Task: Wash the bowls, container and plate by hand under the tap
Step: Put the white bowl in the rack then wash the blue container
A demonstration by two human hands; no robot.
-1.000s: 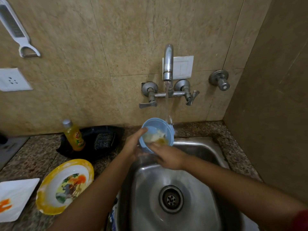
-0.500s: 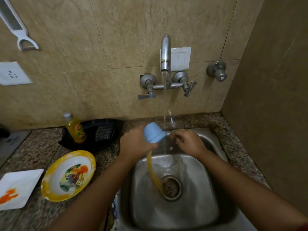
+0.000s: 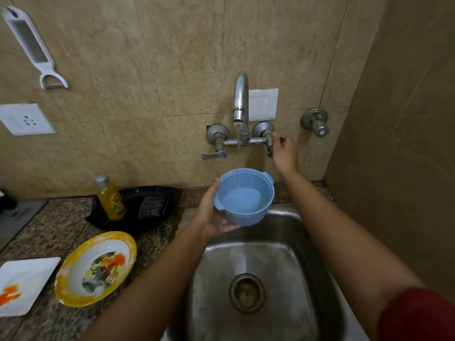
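The blue container (image 3: 243, 198) is held by the left hand (image 3: 211, 217) over the back edge of the sink (image 3: 258, 262), upright, directly under the tap (image 3: 240, 99). The thumb is laid along the side wall near the rim and the fingers are curled under the base, so the container is firmly grasped. A thin stream of water (image 3: 238, 153) falls inside near the far rim, and a shallow, slightly cloudy pool is seen at the bottom. The right hand (image 3: 283, 153) is raised to the right tap handle (image 3: 269, 143). Its fingers seem to be closed on the lever, though the lever is partly hidden by the hand.

The step in hand is judged to be rinsing + setting the flow. The handle should be turned only a little at a time, because a strong jet into such a deep cup would be thrown back on wall & counter. The container should be held level until approx. half filled, then swirled and emptied over the drain (image 3: 247, 292). Wet plastic is slippery, so the grasp under the base should not be loosened.

The yellow-rimmed bowl (image 3: 96, 269) and white plate (image 3: 24, 284) lie on the counter left of the sink, apparently not yet washed. The soap bottle (image 3: 112, 199) & scrub pad (image 3: 152, 204) are found behind them.
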